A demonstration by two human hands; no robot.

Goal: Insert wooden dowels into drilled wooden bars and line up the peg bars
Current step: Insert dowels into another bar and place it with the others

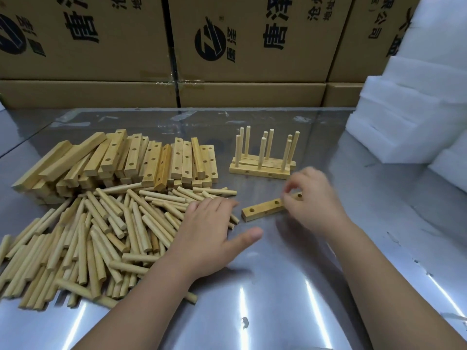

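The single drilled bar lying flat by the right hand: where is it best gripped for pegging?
Pinch the drilled bar across its long side faces at the right end, coming from the right, where the right hand grips it. Its three holes face up, so the top should stay uncovered.

Steel table [278, 286]: dowel pile [101, 236] front-left, drilled bars [126, 157] behind, loose bar [262, 208] centre, peg bars [262, 169], foam blocks [394, 117] right.

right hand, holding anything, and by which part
The right hand pinches the drilled bar by its right end. The left hand rests flat on the loose dowels, gripping nothing.
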